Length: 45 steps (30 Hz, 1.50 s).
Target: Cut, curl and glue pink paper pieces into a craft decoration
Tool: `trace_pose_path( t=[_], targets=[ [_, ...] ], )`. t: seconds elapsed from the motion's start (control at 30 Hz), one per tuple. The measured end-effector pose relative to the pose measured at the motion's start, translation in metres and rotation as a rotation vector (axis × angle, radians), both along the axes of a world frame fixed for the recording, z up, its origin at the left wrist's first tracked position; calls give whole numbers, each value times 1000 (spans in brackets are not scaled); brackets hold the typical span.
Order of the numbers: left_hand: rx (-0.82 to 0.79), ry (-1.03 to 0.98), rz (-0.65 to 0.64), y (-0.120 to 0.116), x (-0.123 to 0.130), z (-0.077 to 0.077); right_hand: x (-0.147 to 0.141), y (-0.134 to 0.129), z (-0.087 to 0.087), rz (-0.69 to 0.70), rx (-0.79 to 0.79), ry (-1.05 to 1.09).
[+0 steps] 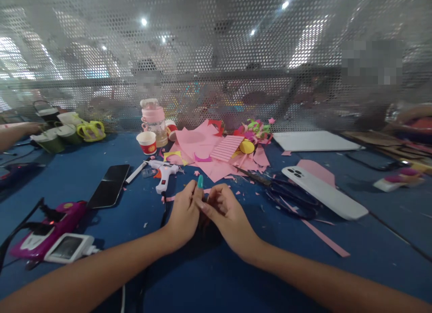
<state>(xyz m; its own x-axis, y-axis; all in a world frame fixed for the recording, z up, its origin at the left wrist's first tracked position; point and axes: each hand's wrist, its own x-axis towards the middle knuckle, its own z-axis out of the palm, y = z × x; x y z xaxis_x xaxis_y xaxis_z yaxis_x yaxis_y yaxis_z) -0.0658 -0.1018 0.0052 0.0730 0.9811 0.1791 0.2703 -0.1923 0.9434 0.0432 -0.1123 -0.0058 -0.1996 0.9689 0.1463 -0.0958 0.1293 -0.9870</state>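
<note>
My left hand (185, 209) and my right hand (229, 216) meet above the blue table (209, 277). The left fingers are closed round a small teal piece (200, 181), whose rounded tip sticks up between them. My right thumb and fingers are curled and pressed together against the left fingertips; whatever they hold is hidden. Just beyond the left hand lies a white glue gun (164, 173). Pink paper sheets (194, 144) with cut scraps are heaped past both hands. Dark-handled scissors (286, 191) lie to the right of my right hand.
A black phone (110, 186) and purple power strip (50, 230) lie left. On the right are a white phone (326, 192) and pink strip (326, 239). A paper cup (146, 142) and pink-lidded bottle (154, 122) stand before the perforated metal screen (216, 56). Another person's hand (25, 129) shows far left.
</note>
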Motion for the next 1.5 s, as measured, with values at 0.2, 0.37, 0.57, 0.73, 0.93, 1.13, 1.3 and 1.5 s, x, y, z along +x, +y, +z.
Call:
trace_pose_path(
  t=[0.2, 0.37, 0.57, 0.73, 0.93, 1.13, 1.3, 1.5],
  targets=[
    [74, -54, -7, 1, 1, 0, 3, 2, 2, -8, 50, 6],
    [63, -61, 23, 2, -2, -1, 3, 2, 4, 11, 41, 41],
    [128, 94, -102, 5, -6, -1, 9, 11, 8, 33, -76, 150],
    [198, 134, -232, 3, -6, 2, 11, 15, 10, 68, -151, 208],
    [287, 284, -66, 1, -5, 1, 6, 9, 6, -11, -85, 113],
    [303, 302, -24, -3, -4, 2, 4, 3, 2, -64, 113, -126],
    [302, 296, 20, -6, -2, 2, 3, 1, 2, -94, 199, -166],
    [295, 283, 14, -8, -2, 2, 4, -1, 6, -109, 206, -185]
  ],
)
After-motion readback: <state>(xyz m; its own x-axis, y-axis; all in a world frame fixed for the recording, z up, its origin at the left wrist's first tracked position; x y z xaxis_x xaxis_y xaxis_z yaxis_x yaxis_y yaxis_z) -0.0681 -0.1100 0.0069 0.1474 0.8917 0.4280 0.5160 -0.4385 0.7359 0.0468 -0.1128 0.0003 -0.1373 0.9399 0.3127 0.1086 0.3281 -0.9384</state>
